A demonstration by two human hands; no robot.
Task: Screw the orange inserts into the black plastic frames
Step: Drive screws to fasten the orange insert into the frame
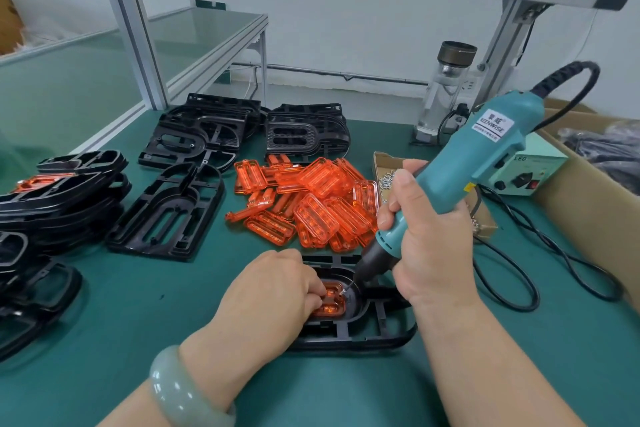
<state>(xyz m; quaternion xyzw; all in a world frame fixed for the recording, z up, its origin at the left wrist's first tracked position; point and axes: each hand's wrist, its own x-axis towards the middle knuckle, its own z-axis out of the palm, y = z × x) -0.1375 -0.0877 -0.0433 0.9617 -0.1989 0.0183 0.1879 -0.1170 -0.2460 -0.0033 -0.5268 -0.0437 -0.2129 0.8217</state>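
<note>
Orange translucent plastic insert [330,302], pinned into black plastic frame [377,333] by curled left hand [273,291]; right hand [426,243] grips teal electric screwdriver [485,156], tilted bit [349,286] beside fingertips [320,288] risks slipping.

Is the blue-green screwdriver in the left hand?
No, the right hand grips the screwdriver, while the left hand holds the orange insert down.
</note>
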